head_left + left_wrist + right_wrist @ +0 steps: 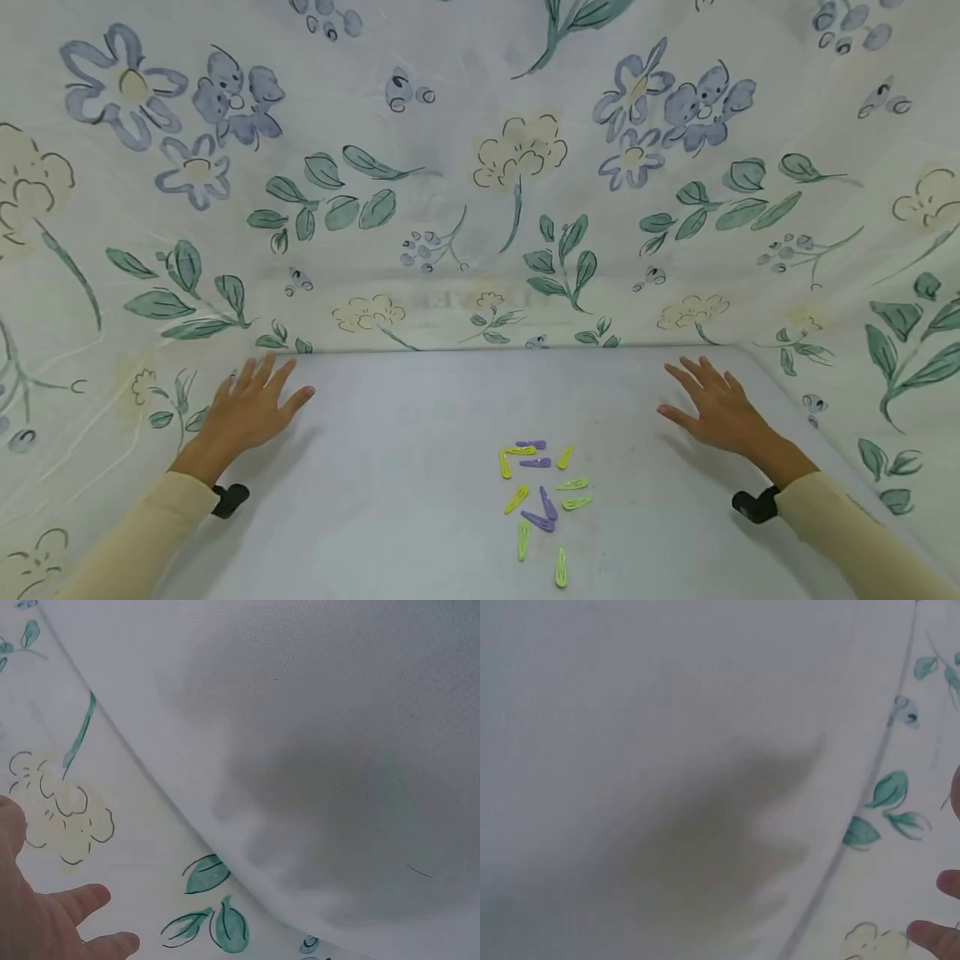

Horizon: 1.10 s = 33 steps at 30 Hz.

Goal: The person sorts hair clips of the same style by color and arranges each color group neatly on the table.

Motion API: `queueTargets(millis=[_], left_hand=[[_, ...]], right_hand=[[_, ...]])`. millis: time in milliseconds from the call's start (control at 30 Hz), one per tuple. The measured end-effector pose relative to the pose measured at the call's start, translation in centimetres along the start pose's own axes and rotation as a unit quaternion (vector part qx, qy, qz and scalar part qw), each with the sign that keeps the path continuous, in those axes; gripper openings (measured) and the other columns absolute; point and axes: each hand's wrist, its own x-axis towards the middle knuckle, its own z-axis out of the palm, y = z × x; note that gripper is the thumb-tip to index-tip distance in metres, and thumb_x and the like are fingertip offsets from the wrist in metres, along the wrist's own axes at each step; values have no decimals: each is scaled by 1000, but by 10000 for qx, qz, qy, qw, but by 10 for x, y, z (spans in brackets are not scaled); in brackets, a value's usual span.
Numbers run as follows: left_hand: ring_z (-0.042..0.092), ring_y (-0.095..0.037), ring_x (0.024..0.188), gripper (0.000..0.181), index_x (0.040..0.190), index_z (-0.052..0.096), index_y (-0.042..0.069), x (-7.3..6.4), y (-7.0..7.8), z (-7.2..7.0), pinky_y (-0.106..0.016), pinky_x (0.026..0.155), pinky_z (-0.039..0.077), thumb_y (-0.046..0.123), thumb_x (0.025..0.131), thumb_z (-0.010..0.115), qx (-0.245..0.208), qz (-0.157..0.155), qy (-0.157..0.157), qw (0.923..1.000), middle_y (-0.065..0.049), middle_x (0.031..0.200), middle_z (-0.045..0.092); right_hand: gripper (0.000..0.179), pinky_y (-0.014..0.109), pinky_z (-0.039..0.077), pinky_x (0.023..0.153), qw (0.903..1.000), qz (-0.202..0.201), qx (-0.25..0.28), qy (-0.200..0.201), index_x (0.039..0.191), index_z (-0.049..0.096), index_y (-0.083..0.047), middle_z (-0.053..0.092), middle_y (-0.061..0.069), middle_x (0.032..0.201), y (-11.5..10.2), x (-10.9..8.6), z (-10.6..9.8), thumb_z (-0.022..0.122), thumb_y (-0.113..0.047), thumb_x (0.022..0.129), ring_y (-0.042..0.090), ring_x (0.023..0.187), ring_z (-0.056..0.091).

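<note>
My left hand point(253, 407) spreads its fingers over the far left corner of the white table point(390, 500), holding nothing. At the far right, my right hand point(716, 408) is held the same way, fingers apart and nothing in them. Both cast soft shadows on the tabletop. Between the hands, nearer to me, lie several snap hair clips: yellow ones such as the yellow hair clip point(516, 500), purple ones such as the purple hair clip point(548, 503), and light green ones such as the green hair clip point(561, 567). Fingertips of the left hand point(79, 915) and right hand point(937, 937) show in the wrist views.
A flower-printed cloth point(450, 192) hangs behind the table and runs along its left and right sides. Each wrist wears a black camera: the left wrist camera point(231, 500) and the right wrist camera point(756, 505).
</note>
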Motion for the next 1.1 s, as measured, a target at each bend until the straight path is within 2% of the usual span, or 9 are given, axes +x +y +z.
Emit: queueTargets(millis=[400, 667, 867, 1100], left_hand=[[14, -57, 145, 96, 155, 30, 4, -5, 24, 1, -77, 109, 14, 76, 93, 39, 126, 263, -43, 9996, -33, 159, 21], [22, -55, 144, 86, 151, 37, 1, -6, 45, 5, -70, 112, 23, 65, 95, 49, -79, 326, 153, 9993, -31, 156, 31], [30, -51, 144, 80, 150, 42, 5, -6, 74, 9, -70, 109, 29, 62, 95, 54, -97, 545, 162, 9983, -27, 154, 38], [33, -45, 145, 75, 151, 43, 11, -2, 119, 14, -67, 110, 31, 61, 96, 54, -560, 841, 125, 9948, -21, 155, 41]], right_hand=[[74, 74, 26, 107, 9979, -524, -102, 380, 147, 42, -8, 39, 28, 151, -30, -1, 3, 69, -47, 91, 56, 139, 32], [70, 68, 38, 100, 9944, -776, 94, 710, 144, 47, -7, 46, 24, 144, -52, 1, 6, 74, -41, 88, 48, 129, 45], [67, 60, 43, 92, 9895, -1053, 398, 909, 140, 53, -6, 54, 19, 134, -71, 3, 10, 77, -39, 86, 40, 116, 53], [67, 61, 42, 101, 9886, -994, 939, 633, 142, 51, -7, 53, 18, 136, -101, 2, 8, 75, -39, 88, 39, 122, 51]])
